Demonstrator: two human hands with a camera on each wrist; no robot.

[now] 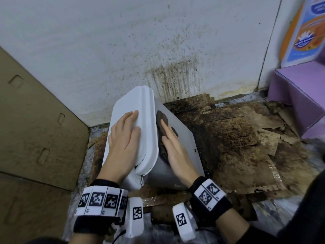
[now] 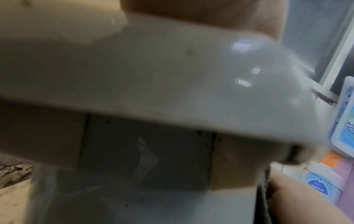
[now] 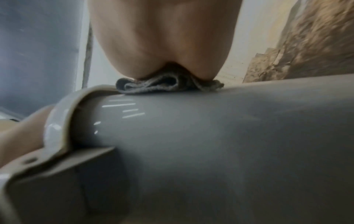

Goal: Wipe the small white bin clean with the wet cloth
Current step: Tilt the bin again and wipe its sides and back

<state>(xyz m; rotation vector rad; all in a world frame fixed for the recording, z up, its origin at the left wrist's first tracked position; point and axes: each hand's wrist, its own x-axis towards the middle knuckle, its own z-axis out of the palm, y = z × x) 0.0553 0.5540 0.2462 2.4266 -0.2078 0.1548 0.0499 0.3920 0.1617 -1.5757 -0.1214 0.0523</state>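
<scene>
The small white bin (image 1: 182,138) stands tilted on the floor against the stained wall, its closed lid (image 1: 146,124) facing up and left. My left hand (image 1: 123,136) lies flat on the lid with straight fingers. My right hand (image 1: 174,145) presses the dark wet cloth (image 1: 162,120) flat against the bin's grey-white side wall just under the lid rim. In the right wrist view the folded cloth (image 3: 153,86) is squashed between my palm and the bin's side (image 3: 229,136). The left wrist view shows the blurred lid (image 2: 172,75) close up.
Soiled, torn cardboard (image 1: 237,138) covers the floor to the right of the bin. A brown cardboard box (image 1: 35,129) stands at the left and a purple box (image 1: 299,95) at the right. The white wall (image 1: 158,50) behind is spattered with brown stains.
</scene>
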